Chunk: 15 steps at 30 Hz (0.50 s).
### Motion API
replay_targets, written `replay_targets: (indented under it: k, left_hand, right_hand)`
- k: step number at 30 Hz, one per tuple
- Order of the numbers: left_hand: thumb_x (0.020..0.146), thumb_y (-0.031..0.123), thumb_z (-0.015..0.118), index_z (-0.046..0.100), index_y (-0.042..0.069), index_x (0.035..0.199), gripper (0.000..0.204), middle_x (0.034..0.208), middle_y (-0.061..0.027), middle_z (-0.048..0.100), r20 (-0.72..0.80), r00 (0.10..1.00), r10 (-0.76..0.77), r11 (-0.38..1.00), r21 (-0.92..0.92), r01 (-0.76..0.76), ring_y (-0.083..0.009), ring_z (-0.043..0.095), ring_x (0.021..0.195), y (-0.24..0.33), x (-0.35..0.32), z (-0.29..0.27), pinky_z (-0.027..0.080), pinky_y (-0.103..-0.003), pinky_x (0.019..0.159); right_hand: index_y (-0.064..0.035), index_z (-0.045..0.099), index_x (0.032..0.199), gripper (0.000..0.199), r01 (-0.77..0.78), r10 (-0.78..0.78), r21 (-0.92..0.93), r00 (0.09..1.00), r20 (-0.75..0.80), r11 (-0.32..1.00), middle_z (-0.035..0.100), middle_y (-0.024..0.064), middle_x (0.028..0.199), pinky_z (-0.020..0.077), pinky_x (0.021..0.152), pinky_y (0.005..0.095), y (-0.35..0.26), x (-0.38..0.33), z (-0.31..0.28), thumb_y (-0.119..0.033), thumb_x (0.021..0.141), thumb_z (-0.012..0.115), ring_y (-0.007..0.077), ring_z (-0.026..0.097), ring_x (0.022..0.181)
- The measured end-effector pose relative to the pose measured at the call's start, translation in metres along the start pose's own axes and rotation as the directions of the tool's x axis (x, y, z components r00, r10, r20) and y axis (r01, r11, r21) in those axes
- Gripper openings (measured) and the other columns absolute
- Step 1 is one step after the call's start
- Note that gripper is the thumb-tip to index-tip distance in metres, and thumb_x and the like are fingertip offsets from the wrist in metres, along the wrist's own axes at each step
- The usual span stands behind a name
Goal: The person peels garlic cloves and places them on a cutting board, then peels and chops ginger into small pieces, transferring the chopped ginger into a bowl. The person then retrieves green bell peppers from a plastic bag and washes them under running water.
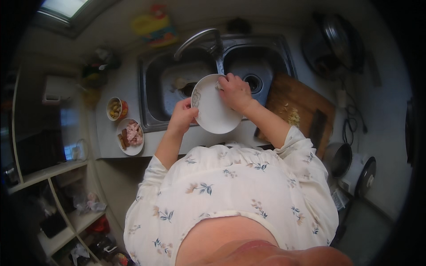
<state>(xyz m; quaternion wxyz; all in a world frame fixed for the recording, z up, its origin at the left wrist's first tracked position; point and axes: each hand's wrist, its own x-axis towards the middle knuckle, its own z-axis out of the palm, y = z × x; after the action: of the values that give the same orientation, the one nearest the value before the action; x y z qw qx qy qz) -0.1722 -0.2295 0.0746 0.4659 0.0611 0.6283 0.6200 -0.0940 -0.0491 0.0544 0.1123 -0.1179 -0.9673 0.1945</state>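
Over the front of the sink, a white plate (216, 110) with a grey floral pattern near its left rim is tilted toward me. My left hand (181, 116) grips its left edge, thumb on the upper face. My right hand (236, 92) rests at the plate's upper right, fingers curled and pressed to its surface. A small pale wad (219, 84) shows under those fingertips; its kind is unclear. Behind the plate lies the double steel sink (148, 95), and a curved tap (195, 37) stands at its back.
A wooden chopping board (284, 91) at right bears chopped pale pieces (293, 117) and a dark-bladed knife (317, 126). At left stand a dish of diced pink meat (133, 134) and a bowl (116, 109) of small yellowish pieces. Farther right are pots (338, 160) and a cord (351, 122).
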Motion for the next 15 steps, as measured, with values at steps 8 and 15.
replay_targets:
  k: [8, 15]
  left_hand:
    - [0.061, -0.009, 0.040, 0.058, -0.004, 0.094, 0.038, 0.079, -0.0066, 0.060, -0.292, 0.952, 0.091, 0.978, -0.155, -0.141, -0.0141, 0.059, 0.064, -0.041, 0.021, -0.049, 0.048, -0.023, 0.054]
    - [0.059, -0.009, 0.039, 0.048, -0.002, 0.108, 0.050, 0.099, -0.0126, 0.056, -0.369, 0.930, -0.010, 0.895, -0.417, -0.156, -0.0269, 0.057, 0.092, -0.052, 0.033, -0.077, 0.049, -0.039, 0.081]
  right_hand:
    - [-0.0072, 0.054, 0.089, 0.027, -0.025, -0.037, 0.222, 0.962, 0.271, 0.975, 0.054, 0.0143, 0.085, 0.0485, 0.065, 0.0423, -0.004, -0.070, 0.035, -0.025, 0.070, 0.060, 0.0309, 0.059, 0.074]
    - [-0.0053, 0.054, 0.096, 0.035, -0.077, 0.025, 0.165, 0.954, 0.298, 0.983, 0.052, 0.0148, 0.087, 0.0440, 0.072, 0.0408, 0.013, -0.117, 0.067, -0.023, 0.068, 0.064, 0.0323, 0.054, 0.083]
